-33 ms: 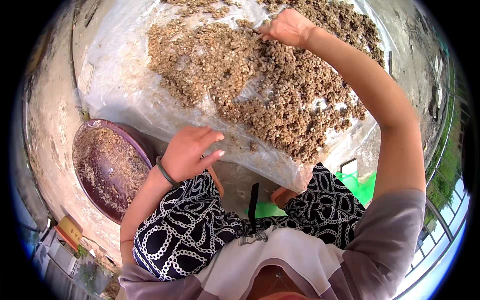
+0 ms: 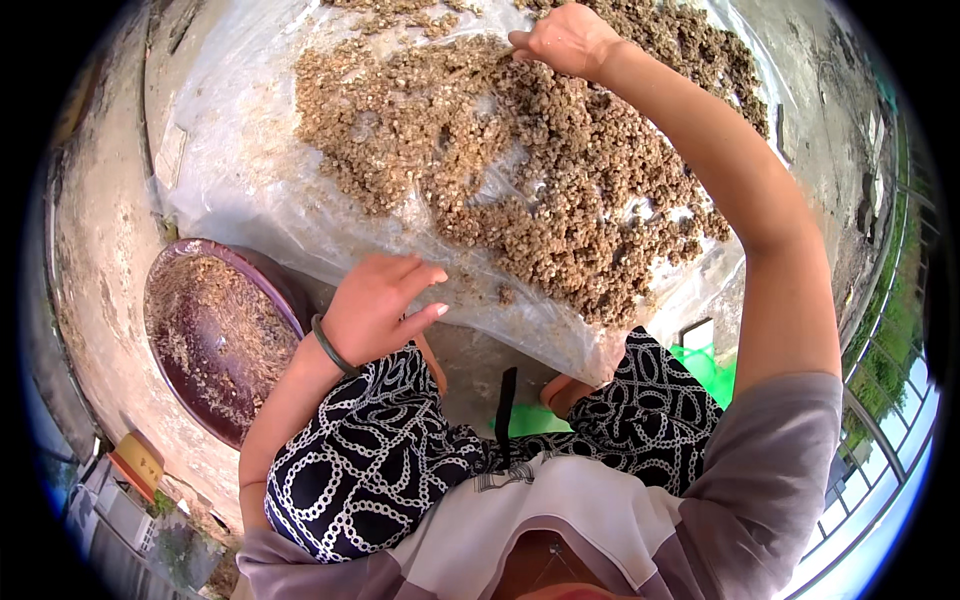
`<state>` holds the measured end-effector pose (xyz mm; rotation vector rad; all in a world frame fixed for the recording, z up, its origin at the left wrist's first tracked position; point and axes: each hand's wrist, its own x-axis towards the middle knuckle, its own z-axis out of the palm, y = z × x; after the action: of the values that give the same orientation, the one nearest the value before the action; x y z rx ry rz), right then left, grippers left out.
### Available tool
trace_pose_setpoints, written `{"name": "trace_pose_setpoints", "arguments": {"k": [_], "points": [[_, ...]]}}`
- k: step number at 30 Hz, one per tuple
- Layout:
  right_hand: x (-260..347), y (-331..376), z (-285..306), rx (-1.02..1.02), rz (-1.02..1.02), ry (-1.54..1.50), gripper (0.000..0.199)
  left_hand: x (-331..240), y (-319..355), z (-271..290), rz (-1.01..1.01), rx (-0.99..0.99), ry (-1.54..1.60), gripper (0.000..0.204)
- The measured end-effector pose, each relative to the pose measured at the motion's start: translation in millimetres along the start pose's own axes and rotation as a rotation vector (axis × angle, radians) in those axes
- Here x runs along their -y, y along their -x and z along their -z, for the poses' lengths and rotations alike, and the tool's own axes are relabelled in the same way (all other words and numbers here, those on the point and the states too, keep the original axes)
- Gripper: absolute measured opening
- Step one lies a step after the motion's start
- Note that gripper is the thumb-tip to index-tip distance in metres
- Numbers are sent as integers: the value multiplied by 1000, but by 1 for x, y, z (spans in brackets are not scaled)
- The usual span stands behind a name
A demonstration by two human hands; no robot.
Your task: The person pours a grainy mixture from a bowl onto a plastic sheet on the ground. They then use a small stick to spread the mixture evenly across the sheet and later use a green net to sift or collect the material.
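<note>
Brown, grainy clumps are spread in a loose, patchy layer on the clear plastic sheet. The right hand is held at the clumps toward the sheet's far edge, its fingers curled together; whether anything is pinched cannot be told. The left hand is held by the sheet's near edge, fingers and thumb apart. Residue is left in a purple basin beside the sheet's near left corner.

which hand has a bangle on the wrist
The left hand, the one nearer the purple tub: a dark bangle circles its wrist. The right hand, at the brown clumps, shows a bare wrist.
</note>
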<state>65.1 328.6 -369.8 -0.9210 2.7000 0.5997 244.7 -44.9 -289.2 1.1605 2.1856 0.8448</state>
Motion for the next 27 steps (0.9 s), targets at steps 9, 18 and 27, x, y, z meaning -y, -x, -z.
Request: {"name": "trace_pose_setpoints", "arguments": {"k": [9,18,27], "points": [[1,69,22,71,-736,-554,42,15,6,17,50,14,22,33],[144,231,-38,-236,-1759,-2209,33,21,-44,65,-33,62,8,35],[225,43,32,48,-1369,-2532,37,38,-51,100,-42,-177,25,30]]}}
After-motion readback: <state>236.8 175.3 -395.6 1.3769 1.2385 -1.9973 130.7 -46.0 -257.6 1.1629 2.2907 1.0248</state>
